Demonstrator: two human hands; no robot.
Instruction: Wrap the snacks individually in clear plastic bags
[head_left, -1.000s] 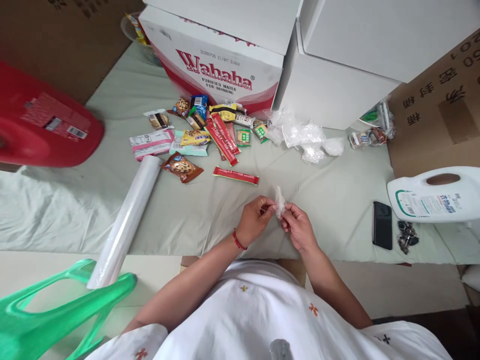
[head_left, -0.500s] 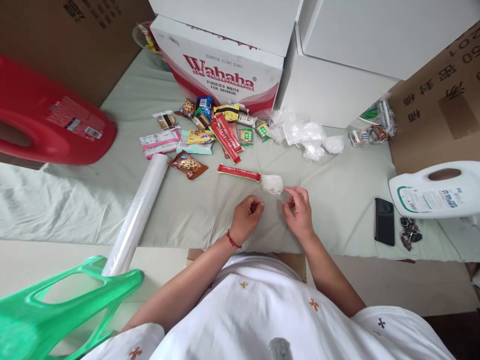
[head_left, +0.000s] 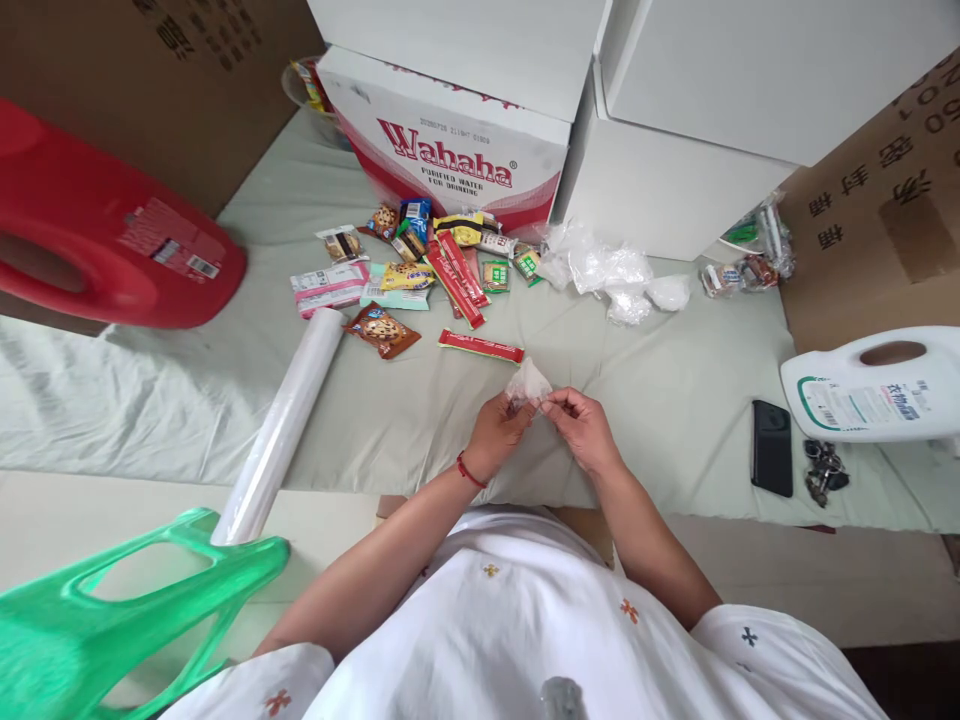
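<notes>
Between both hands is a small crumpled clear plastic bag (head_left: 529,382), lifted just off the cloth. My left hand (head_left: 498,436) pinches its lower left side. Fingertips of my right hand (head_left: 585,428) are closed on its lower right edge, close to the left thumb. Just beyond the bag lies a red stick packet (head_left: 481,346). Farther back, several wrapped snacks are heaped, among them more red stick packets (head_left: 457,278) and a brown cookie packet (head_left: 383,331). A pile of crumpled clear plastic (head_left: 607,268) sits to their right.
A clear plastic roll (head_left: 281,425) and a green stool (head_left: 150,600) are at left, below a red jug (head_left: 112,230). A Wahaha box (head_left: 450,150) and white boxes stand behind. At right are a phone (head_left: 772,448), keys (head_left: 825,472) and a white jug (head_left: 877,385).
The plastic bag has been picked up from beside the red stick packet and drawn toward me. Both hands have closed on it, the right one having moved left. The view has shifted slightly.
</notes>
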